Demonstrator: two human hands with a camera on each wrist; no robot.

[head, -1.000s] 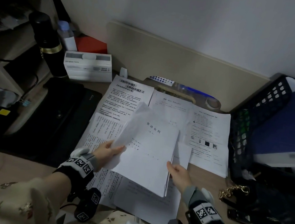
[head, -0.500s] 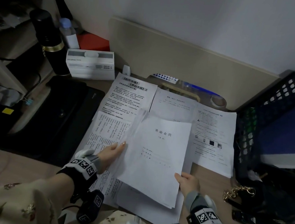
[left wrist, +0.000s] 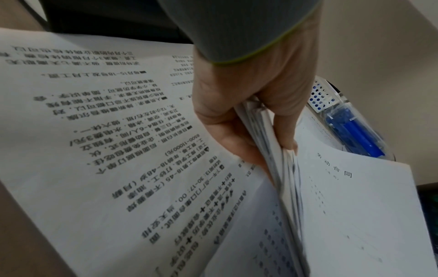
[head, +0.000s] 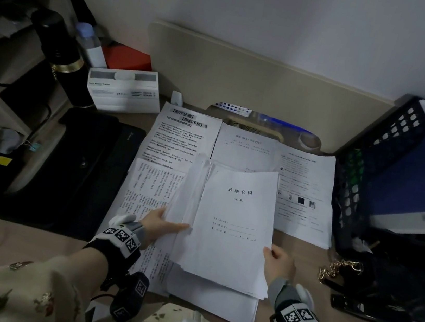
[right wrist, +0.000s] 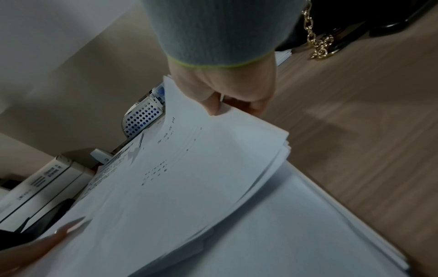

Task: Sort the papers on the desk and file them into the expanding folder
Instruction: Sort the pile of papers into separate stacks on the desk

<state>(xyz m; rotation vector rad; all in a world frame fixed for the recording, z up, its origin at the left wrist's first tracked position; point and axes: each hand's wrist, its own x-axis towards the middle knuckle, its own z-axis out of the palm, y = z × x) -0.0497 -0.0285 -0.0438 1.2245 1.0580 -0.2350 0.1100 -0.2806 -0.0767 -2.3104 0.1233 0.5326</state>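
Observation:
A stack of white papers (head: 232, 226) with a printed title page on top sits at the desk's centre, raised slightly above other sheets. My left hand (head: 170, 223) grips its left edge, where several pages are bunched and turned back; the left wrist view shows the thumb and fingers of the left hand (left wrist: 267, 142) pinching that bundle (left wrist: 272, 131). My right hand (head: 272, 254) pinches the stack's right edge, and in the right wrist view the right hand (right wrist: 220, 108) has its thumb on top. More printed sheets (head: 179, 139) lie spread beneath. A flat black folder (head: 73, 168) lies shut to the left.
A black flask (head: 56, 57) and a white box (head: 123, 91) stand at the back left. A clear pen case (head: 274, 123) lies against the back board. A black mesh basket (head: 374, 167) with a blue binder (head: 423, 168) is on the right, a black chained bag (head: 370, 273) before it.
The page that my left hand held up has come down against the stack. The stack has settled flatter and a little nearer to me, with both hands still on its edges.

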